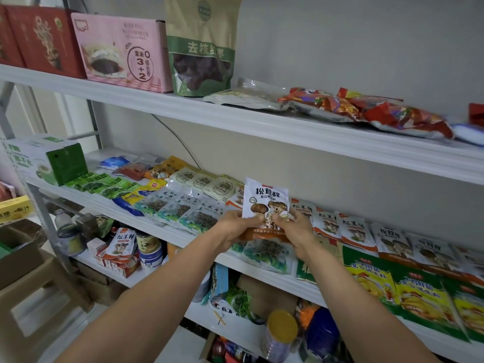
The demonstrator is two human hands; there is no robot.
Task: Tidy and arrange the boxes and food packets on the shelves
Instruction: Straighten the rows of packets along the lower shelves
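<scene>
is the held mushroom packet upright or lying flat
Upright: left hand and right hand pinch the bottom of the mushroom packet, top pointing up.

Top shelf (235, 119): red boxes (49, 40), a pink box (123, 53) and a green-banded pouch (201, 56) stand upright at left. Red packets (366, 111) lie flat to the right.

Middle shelf (262, 273): green-and-white box (49, 161) at far left, then overlapping rows of flat green packets (104, 184), mushroom packets (353, 231) and yellow packets (419, 292).

Lower shelf (125, 280): jars (150, 250).
</scene>
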